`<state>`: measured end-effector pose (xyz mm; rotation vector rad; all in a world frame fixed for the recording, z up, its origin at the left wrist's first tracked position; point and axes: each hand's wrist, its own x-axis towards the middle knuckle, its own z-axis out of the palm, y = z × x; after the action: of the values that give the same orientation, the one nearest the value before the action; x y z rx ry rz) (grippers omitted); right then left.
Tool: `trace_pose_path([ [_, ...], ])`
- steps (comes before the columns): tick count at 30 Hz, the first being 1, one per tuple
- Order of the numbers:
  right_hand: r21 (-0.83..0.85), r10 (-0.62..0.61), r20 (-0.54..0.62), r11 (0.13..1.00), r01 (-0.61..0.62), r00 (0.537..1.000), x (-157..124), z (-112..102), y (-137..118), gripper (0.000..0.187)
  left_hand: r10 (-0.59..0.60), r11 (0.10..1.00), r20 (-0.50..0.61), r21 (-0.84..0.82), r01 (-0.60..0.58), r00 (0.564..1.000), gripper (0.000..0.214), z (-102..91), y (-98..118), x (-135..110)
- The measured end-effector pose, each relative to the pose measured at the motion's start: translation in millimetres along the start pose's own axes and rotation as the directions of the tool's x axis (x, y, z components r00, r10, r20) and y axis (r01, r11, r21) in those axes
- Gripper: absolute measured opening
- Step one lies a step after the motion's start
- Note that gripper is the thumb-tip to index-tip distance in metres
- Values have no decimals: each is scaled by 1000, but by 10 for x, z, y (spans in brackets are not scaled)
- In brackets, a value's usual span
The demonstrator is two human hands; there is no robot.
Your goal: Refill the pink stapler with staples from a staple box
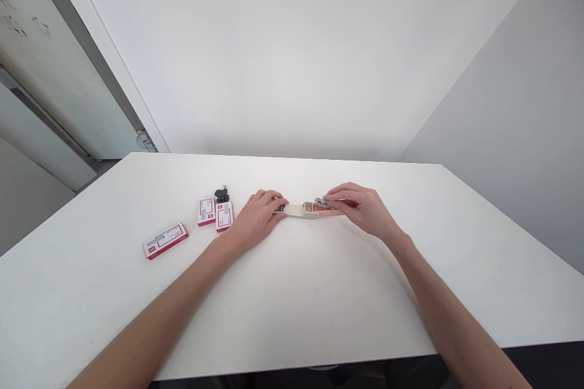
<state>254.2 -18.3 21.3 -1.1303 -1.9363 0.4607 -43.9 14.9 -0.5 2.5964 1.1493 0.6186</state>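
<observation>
A long, narrow beige hinged piece, opened out flat like an unfolded stapler, lies lengthwise between my hands. Its right part is orange-red inside, and its kind is not plain. My left hand is closed around its left end, where dark metal shows under the fingertips. At the right end, my right hand pinches a small shiny silver metal piece just over the orange-red section. The fingers of my right hand partly cover that section.
Left of my hands, two small red-and-white boxes stand side by side, with a black item with a metal tip behind them. A longer red-and-white box lies further left. The white table meets a wall at the back.
</observation>
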Motion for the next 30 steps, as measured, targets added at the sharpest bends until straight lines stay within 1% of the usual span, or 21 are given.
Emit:
trace_pose_path([
  [11,-72,-23,32,997,25,999,-13,6,-15,31,-4,1000,1,11,4,1000,30,7,2,7],
  [15,-87,-16,62,996,21,998,-13,7,-23,28,-5,1000,-1,10,5,1000,30,11,1,7],
  [19,-113,-39,83,992,48,996,-4,6,-37,24,-8,1000,-1,13,8,1000,31,11,2,8],
  [21,-116,-37,66,992,45,997,-2,1,-42,22,-9,1000,-2,15,9,1000,30,12,1,7],
  [26,-81,35,-24,996,-36,999,-1,-19,-35,21,-8,1000,-2,17,8,1000,30,13,1,4],
  [28,-104,27,-48,994,-31,999,1,-20,-31,22,-6,1000,-2,19,6,1000,30,12,2,3],
  [30,-157,-2,-61,987,-8,998,5,-14,-27,29,-5,1000,-3,19,5,1000,30,11,2,2],
])
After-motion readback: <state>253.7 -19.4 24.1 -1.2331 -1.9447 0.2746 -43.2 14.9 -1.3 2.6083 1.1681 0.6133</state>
